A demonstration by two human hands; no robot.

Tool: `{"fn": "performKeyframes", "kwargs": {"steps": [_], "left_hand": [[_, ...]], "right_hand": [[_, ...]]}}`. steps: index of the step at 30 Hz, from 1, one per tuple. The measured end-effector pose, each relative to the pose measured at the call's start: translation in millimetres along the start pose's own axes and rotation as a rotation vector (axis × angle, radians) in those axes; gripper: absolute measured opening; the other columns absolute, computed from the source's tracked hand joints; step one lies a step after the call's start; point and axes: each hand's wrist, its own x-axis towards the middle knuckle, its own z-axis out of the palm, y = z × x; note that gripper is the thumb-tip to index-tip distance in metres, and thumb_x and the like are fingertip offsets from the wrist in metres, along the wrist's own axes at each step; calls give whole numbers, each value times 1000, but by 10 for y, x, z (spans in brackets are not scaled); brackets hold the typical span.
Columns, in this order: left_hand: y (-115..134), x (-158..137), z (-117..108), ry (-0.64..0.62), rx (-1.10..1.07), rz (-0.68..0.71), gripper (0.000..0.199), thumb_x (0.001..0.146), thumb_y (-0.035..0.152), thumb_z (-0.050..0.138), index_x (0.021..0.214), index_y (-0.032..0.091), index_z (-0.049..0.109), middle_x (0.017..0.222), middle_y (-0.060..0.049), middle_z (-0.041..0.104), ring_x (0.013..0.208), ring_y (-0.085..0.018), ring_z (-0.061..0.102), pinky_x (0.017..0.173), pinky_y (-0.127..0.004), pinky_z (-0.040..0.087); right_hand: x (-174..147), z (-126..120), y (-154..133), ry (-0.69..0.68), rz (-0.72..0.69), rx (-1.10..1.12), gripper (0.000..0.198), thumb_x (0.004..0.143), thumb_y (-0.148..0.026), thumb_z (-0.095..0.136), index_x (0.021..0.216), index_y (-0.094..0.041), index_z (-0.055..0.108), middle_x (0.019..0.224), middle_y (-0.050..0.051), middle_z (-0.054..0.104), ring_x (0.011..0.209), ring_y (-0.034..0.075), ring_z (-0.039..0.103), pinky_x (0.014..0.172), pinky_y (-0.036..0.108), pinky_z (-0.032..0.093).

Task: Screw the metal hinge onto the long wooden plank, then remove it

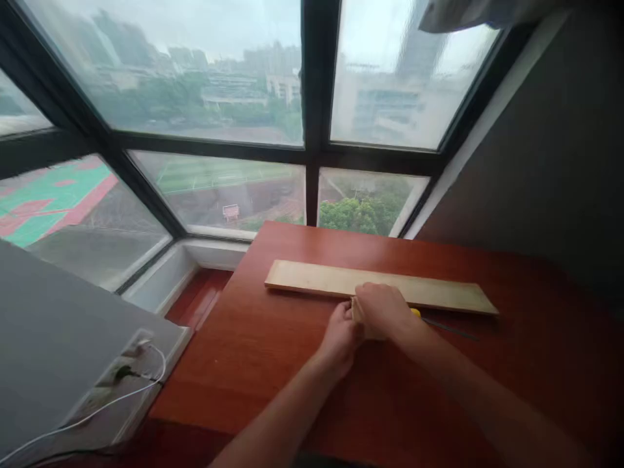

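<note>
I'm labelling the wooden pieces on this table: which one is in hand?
The short piece, held in the left hand with the right hand over it; the long board lies on the table beyond.

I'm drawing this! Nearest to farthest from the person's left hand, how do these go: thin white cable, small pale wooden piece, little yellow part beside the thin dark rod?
1. Small pale wooden piece: held by the left hand.
2. Little yellow part: to its right.
3. Thin white cable: far left, beyond the reddish-brown table.
</note>
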Motion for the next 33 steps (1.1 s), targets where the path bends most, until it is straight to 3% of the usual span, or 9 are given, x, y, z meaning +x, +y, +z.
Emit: {"fn": "performKeyframes", "kwargs": {"steps": [6,12,18,27,33], "left_hand": [[-3,-5,-5,-22,-23,-2,47,48,4,65,94,16,59,81,-2,67,68,-13,59,60,-22,44],[1,5,-39,-32,-26,6,49,49,5,65,96,18,57,82,0,65,69,-13,59,60,-22,45],[14,-3,-34,-41,-16,8,49,47,4,57,95,17,55,77,1,62,68,-12,57,59,-23,46],[-21,10,-35,-38,-2,5,50,49,5,56,97,17,56,81,-1,65,70,-14,59,60,-23,46],[-2,-6,-25,-37,-2,-7,50,49,4,56,97,17,56,82,-1,64,73,-15,60,63,-24,47]], "right_hand": [[-28,-19,35,8,-16,8,27,82,-34,59,103,-18,63,101,12,70,84,28,69,63,33,43],[32,27,16,27,84,-15,30,96,-32,41,102,-15,65,98,18,70,87,30,70,68,35,44],[74,51,75,7,19,-12,19,91,-28,52,99,-18,67,95,14,71,84,27,69,64,31,40],[-54,-19,234,76,-13,34,23,95,-25,46,87,-21,67,96,8,68,78,21,65,59,30,31],[-31,15,342,108,-58,142,18,89,-19,51,88,-23,68,98,4,69,85,18,64,65,28,34]]}}
